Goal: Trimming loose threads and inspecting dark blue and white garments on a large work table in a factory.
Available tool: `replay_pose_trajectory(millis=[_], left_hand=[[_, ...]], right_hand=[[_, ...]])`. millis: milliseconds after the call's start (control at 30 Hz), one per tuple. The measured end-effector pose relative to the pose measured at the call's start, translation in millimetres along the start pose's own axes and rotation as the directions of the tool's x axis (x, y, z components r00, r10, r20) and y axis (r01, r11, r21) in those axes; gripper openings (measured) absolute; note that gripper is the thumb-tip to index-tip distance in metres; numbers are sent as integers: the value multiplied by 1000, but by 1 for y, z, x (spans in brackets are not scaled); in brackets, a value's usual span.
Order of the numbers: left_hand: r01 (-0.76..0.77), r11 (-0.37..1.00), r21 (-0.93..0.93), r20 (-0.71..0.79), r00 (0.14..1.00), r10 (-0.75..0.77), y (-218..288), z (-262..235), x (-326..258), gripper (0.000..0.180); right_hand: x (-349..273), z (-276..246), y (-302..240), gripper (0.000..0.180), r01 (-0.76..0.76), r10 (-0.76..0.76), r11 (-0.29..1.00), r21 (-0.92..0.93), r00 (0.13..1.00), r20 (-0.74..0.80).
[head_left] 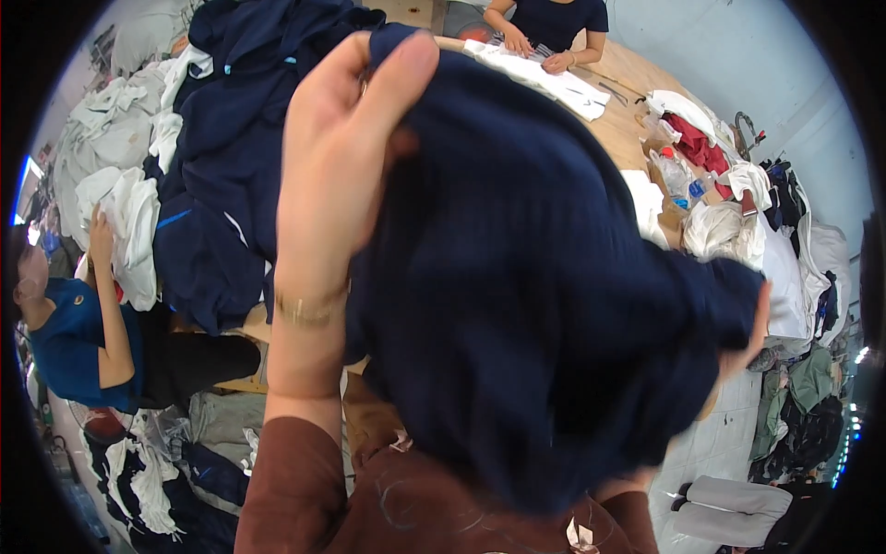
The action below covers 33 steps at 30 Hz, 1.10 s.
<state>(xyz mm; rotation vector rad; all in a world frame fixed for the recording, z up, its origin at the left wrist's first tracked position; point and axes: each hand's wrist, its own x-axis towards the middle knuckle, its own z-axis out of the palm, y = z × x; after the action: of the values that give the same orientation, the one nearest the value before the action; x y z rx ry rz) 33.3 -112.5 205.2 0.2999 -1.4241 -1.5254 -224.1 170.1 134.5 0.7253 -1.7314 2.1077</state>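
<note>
A dark navy garment (526,249) is held up between my two hands, close to the camera and blurred by motion. My left hand (346,138) is closed on its upper left edge, the thumb lying over the cloth. At the far right side of the garment, my right hand (752,323) is mostly hidden behind a bunched part of it; only the edge of the fingers and palm shows there, wrapped against the fabric. The garment's middle hangs in loose folds in front of my chest. Its exact kind cannot be made out.
A heap of navy garments (226,148) lies to the left on the wooden table (623,134). White cloth (544,74) lies before a co-worker at the far side. Another person (83,332) sits at left by white cloth. Plastic bags and bottles (683,180) stand at right.
</note>
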Motion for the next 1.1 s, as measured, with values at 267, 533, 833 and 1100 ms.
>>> replay_pose_trajectory(millis=[267,533,833,1100], left_hand=[[-483,794,369,-370,707,602,13,-22,-16,23],[346,720,602,448,600,-663,-56,-57,-127,24],[288,695,659,-218,957,-190,-79,-132,-123,16],[340,24,940,-333,933,-136,-111,-194,-85,21]], right_hand=[[-23,39,-56,39,89,-21,984,153,916,-402],[-88,-40,79,23,-422,495,836,-352,856,150],[-99,-63,113,20,-162,380,695,-701,910,167],[-88,8,80,15,-234,398,831,-504,884,246]])
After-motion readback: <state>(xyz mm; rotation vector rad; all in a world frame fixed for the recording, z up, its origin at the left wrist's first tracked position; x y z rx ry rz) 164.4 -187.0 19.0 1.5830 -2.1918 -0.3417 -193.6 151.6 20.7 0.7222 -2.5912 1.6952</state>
